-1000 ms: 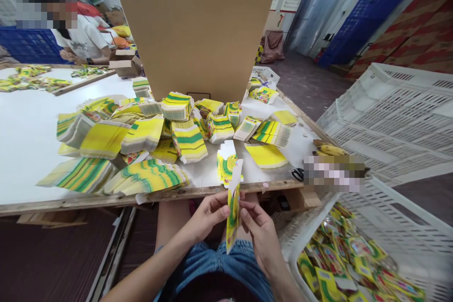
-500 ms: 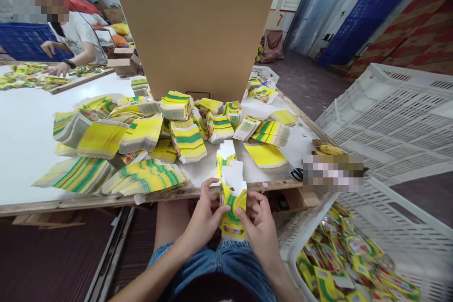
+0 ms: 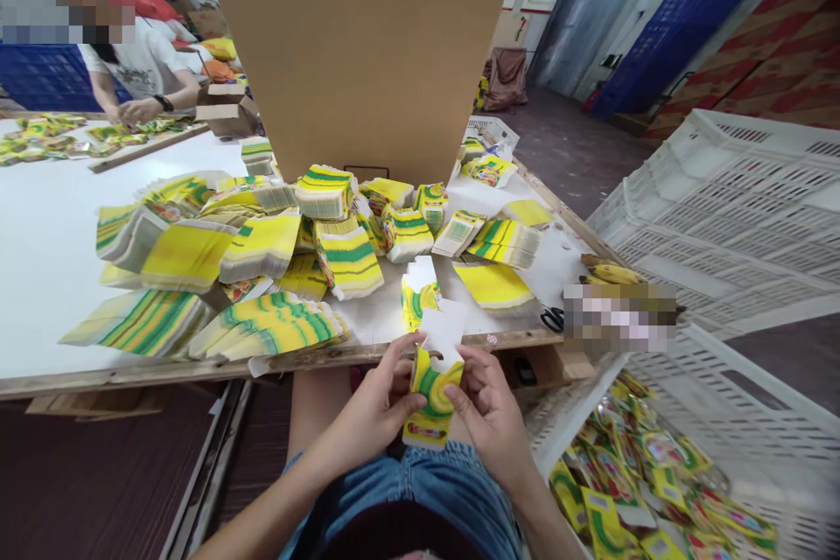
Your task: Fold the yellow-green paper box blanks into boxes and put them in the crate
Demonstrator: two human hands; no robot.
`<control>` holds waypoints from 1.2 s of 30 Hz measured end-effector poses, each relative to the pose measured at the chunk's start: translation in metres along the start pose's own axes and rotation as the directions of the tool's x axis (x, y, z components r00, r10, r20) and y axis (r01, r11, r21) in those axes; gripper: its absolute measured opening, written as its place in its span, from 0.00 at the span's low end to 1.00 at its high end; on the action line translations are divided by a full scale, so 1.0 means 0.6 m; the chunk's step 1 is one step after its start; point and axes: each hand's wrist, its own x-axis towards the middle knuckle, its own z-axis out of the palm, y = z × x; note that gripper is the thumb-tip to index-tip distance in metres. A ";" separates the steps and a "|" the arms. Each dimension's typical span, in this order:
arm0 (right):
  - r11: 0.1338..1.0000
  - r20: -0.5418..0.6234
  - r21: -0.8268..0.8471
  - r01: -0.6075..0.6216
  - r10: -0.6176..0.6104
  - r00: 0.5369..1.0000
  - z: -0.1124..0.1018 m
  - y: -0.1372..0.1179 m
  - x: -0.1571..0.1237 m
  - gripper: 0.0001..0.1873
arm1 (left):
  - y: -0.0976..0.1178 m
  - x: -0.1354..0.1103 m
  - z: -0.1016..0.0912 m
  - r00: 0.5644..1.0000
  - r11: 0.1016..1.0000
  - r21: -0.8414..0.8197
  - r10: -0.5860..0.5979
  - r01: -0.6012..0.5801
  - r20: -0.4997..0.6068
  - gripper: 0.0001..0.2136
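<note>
Over my lap, at the table's front edge, I hold a small yellow-and-green carton with its white end flap standing up. My left hand is closed on its left side, thumb on the front. My right hand grips the right side, thumb pressed against the front face. Just beyond it a second carton with white flaps lies on the table. Bundles of flat, yellow-and-green striped cartons are piled to the left and behind.
A tall brown cardboard sheet stands behind the piles. Black scissors and bananas lie at the right edge. A white crate with filled yellow packs stands lower right. Across the table a person handles packets.
The carton in my hands has tilted, its white flap shifting to the right, and my left fingers moved up towards its opening. The person across the table has brought both hands together.
</note>
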 end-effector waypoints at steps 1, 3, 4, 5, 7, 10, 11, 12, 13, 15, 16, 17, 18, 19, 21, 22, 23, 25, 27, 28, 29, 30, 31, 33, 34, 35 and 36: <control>1.000 0.023 -0.024 -0.002 0.003 1.000 -0.005 -0.003 -0.001 0.18 | -0.001 0.000 -0.002 1.000 0.999 -0.051 -0.005 0.006 0.027 0.27; 0.997 0.073 -0.072 -0.015 0.020 0.997 -0.015 -0.011 -0.002 0.12 | -0.003 -0.002 -0.005 0.996 0.988 -0.148 -0.030 0.043 0.088 0.23; 0.995 0.091 -0.098 -0.020 0.029 0.995 -0.019 -0.015 -0.002 0.10 | -0.005 -0.003 -0.006 0.993 0.982 -0.179 -0.045 0.065 0.111 0.21; 0.991 0.102 -0.130 -0.018 0.031 0.994 -0.021 -0.020 -0.001 0.09 | -0.007 -0.005 -0.006 0.990 0.977 -0.197 -0.060 0.085 0.127 0.20; 0.981 0.106 -0.191 0.011 0.010 0.994 -0.022 -0.026 0.002 0.12 | -0.011 -0.006 -0.004 0.989 0.973 -0.210 -0.074 0.100 0.127 0.18; 0.986 0.024 -0.165 0.036 -0.033 0.999 -0.017 -0.025 0.007 0.07 | -0.013 -0.006 0.000 0.995 0.971 -0.222 -0.069 0.084 0.075 0.27; 0.992 -0.010 -0.124 0.028 -0.030 1.000 -0.016 -0.022 0.009 0.08 | -0.012 -0.006 0.001 0.996 0.973 -0.219 -0.065 0.077 0.061 0.32; 0.996 -0.037 -0.086 0.020 -0.024 0.999 -0.016 -0.019 0.010 0.13 | -0.010 -0.005 0.001 0.997 0.975 -0.212 -0.060 0.070 0.053 0.36; 0.997 -0.057 -0.069 0.019 -0.023 0.998 -0.018 -0.016 0.012 0.17 | -0.009 -0.004 0.000 0.997 0.977 -0.204 -0.056 0.065 0.051 0.37; 0.993 -0.074 -0.107 0.045 -0.053 0.996 -0.024 -0.012 0.013 0.16 | -0.007 -0.003 -0.002 0.998 0.981 -0.185 -0.045 0.052 0.043 0.35; 0.988 -0.072 -0.138 0.066 -0.077 0.994 -0.028 -0.012 0.014 0.12 | -0.006 -0.002 -0.003 0.999 0.983 -0.176 -0.038 0.043 0.031 0.33; 0.983 -0.057 -0.161 0.091 -0.101 0.993 -0.031 -0.012 0.014 0.10 | -0.006 -0.001 -0.004 0.999 0.985 -0.165 -0.035 0.038 0.021 0.31; 0.979 -0.033 -0.171 0.113 -0.120 0.992 -0.034 -0.012 0.014 0.10 | -0.007 0.001 -0.003 0.999 0.988 -0.152 -0.034 0.036 0.016 0.30; 0.978 -0.018 -0.168 0.123 -0.127 0.992 -0.035 -0.012 0.014 0.11 | -0.008 0.002 -0.002 0.999 0.990 -0.137 -0.035 0.037 0.016 0.29; 0.985 -0.080 -0.132 0.111 -0.122 0.989 -0.036 -0.012 0.014 0.12 | -0.011 0.005 0.001 0.999 0.994 -0.104 -0.033 0.035 0.022 0.26; 0.990 -0.154 -0.106 0.095 -0.111 0.982 -0.035 -0.012 0.015 0.12 | -0.012 0.006 0.002 0.999 0.996 -0.083 -0.029 0.030 0.019 0.25; 0.994 -0.231 -0.075 0.077 -0.093 0.968 -0.035 -0.012 0.016 0.13 | -0.013 0.007 0.003 1.000 0.998 -0.054 -0.024 0.024 0.009 0.24; 0.999 -0.265 -0.024 0.025 -0.030 0.964 -0.034 -0.014 0.018 0.17 | -0.015 0.008 0.004 1.000 0.999 0.034 -0.015 0.015 -0.020 0.20; 0.997 -0.105 -0.019 -0.077 0.075 0.992 -0.033 -0.021 0.020 0.21 | -0.015 0.008 0.004 0.999 0.991 0.132 -0.013 0.018 -0.041 0.18; 0.991 -0.007 -0.034 -0.133 0.133 0.991 -0.032 -0.026 0.021 0.21 | -0.015 0.007 0.004 0.999 0.986 0.164 -0.013 0.021 -0.048 0.17; 0.983 0.069 -0.061 -0.174 0.178 0.982 -0.030 -0.030 0.022 0.21 | -0.015 0.007 0.004 0.999 0.984 0.178 -0.015 0.024 -0.051 0.17; 0.976 0.110 -0.104 -0.194 0.205 0.973 -0.028 -0.034 0.023 0.21 | -0.015 0.007 0.005 0.999 0.984 0.174 -0.018 0.027 -0.050 0.17; 0.967 0.114 -0.169 -0.191 0.212 0.971 -0.026 -0.037 0.024 0.22 | -0.015 0.007 0.006 0.999 0.987 0.156 -0.022 0.029 -0.047 0.18; 0.918 0.066 -0.370 -0.142 0.179 0.982 -0.020 -0.038 0.025 0.20 | -0.013 0.008 0.008 0.999 0.995 0.094 -0.023 0.027 -0.037 0.18; 0.872 0.039 -0.476 -0.116 0.153 0.987 -0.017 -0.037 0.025 0.18 | -0.013 0.009 0.009 0.999 0.998 0.056 -0.023 0.025 -0.034 0.18; 0.824 0.018 -0.558 -0.097 0.129 0.991 -0.014 -0.034 0.024 0.17 | -0.012 0.010 0.010 0.999 1.000 0.014 -0.022 0.023 -0.032 0.18; 0.788 0.006 -0.610 -0.081 0.107 0.994 -0.012 -0.032 0.023 0.17 | -0.011 0.011 0.010 0.999 0.999 -0.034 -0.024 0.023 -0.033 0.19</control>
